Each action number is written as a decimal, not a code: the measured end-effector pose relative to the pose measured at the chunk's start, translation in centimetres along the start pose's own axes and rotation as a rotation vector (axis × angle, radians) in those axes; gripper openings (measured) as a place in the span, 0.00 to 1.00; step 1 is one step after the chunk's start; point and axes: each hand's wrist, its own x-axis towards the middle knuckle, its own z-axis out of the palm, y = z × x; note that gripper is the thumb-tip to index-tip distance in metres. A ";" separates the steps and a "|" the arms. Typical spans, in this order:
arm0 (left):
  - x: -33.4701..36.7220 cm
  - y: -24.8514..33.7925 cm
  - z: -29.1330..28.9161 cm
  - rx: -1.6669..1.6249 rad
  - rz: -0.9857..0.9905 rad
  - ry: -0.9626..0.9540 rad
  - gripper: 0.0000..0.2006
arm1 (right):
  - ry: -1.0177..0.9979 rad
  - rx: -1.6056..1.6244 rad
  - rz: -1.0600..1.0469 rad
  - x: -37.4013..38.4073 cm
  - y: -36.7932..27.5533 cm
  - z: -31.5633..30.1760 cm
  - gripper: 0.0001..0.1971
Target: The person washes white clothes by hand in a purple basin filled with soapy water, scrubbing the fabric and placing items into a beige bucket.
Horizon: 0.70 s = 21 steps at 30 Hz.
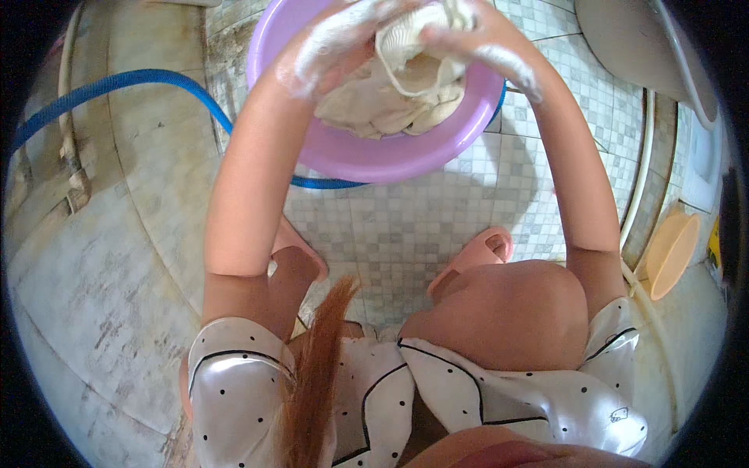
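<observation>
Over the purple basin (390, 168) I hold up a cream-coloured knitted cloth item (409, 66) with a ribbed edge, its opening facing me. My left hand (339, 51), coated in white foam, closes on its left side. My right hand (476, 39) grips the item from the right, fingers bent over its rim, with foam along the wrist. More wet cream cloth (363, 109) lies bunched in the basin below; I cannot tell whether it is part of the same piece. The far fingertips are partly cut off by the upper edge.
A blue hose (148, 76) runs from the left and passes under the basin. My feet in pink slippers (476, 253) stand on the mosaic-tiled floor. At right are a large grey tub (632, 47), a pale pipe (644, 171) and an orange plastic basin (672, 253) leaning on its side.
</observation>
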 end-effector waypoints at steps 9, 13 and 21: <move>0.6 -3.9 -1.3 0.594 0.317 0.254 0.19 | 0.165 0.700 0.252 -2.0 0.3 0.7 0.16; 0.5 -5.5 -0.5 0.993 0.107 0.450 0.14 | 0.321 0.804 0.163 -1.6 1.6 0.5 0.12; -0.3 -2.8 -1.0 0.870 0.118 0.297 0.13 | 0.495 0.808 0.031 -1.6 3.2 0.5 0.15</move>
